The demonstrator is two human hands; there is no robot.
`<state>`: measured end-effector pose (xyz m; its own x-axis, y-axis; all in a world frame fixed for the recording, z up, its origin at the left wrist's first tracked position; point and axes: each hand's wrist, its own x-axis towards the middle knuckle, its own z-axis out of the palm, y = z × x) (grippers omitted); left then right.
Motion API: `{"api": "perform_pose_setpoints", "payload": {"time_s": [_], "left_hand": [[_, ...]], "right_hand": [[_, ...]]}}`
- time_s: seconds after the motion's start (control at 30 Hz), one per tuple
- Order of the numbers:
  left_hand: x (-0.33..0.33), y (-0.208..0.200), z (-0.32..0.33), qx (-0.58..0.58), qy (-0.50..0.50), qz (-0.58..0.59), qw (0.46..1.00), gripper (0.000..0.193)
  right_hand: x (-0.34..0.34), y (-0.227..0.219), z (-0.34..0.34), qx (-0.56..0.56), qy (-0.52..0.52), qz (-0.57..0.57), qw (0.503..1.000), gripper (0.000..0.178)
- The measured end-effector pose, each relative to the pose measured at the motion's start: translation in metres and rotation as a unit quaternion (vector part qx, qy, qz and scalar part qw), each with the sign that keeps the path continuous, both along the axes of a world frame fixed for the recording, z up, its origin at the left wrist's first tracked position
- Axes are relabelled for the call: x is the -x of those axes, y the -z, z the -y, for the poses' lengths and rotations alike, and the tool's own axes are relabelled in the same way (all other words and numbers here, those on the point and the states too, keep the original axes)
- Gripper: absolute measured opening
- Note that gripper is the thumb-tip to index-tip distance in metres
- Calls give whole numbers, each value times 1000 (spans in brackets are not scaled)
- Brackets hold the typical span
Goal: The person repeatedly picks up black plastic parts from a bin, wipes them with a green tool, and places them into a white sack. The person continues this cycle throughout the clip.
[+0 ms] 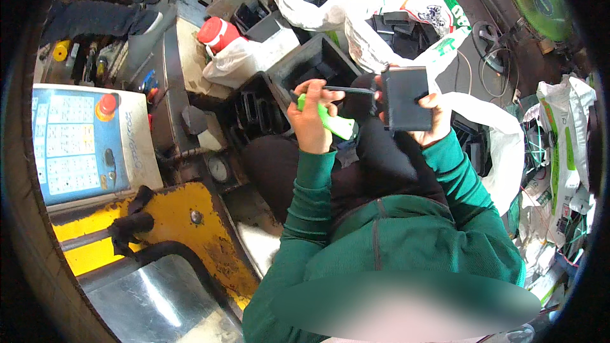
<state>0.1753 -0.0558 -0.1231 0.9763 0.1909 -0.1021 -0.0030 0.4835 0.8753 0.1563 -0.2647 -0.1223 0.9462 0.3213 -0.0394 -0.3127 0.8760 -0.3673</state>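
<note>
My left hand is closed around a bright green utility knife, its body slanting down to the right from the palm. The same hand's fingertips pinch a thin dark rod, which runs across to a black rectangular plastic part. Whether rod and part are one piece, I cannot tell. My right hand grips that part from its right side, thumb on the face and other fingers mostly hidden behind. Both hands are raised above my lap.
White sacks with black pieces stand ahead and right. Before my knees is a dark bin, beside a red-lidded container. Left are a control panel and yellow machine. A green fan and another person's legs are farther off.
</note>
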Motion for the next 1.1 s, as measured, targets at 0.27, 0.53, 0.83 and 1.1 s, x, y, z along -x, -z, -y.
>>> {"api": "perform_pose_setpoints", "payload": {"time_s": [0.27, 0.53, 0.83, 1.1], "left_hand": [[-82, -78, -4, -217, -206, 277, 913, 22], [-127, -22, -23, -65, 94, -3, 993, 24], [137, 27, 2, 234, 320, -290, 871, 41], [77, 13, -28, -614, 172, 178, 750, 32]], "right_hand": [[1, 23, 4, 190, 132, -62, 971, 57], [-7, 47, 9, 274, 183, -86, 940, 19], [-3, 77, 19, 382, 76, -76, 918, 43], [-11, 83, 2, 419, 106, -22, 902, 25]]}}
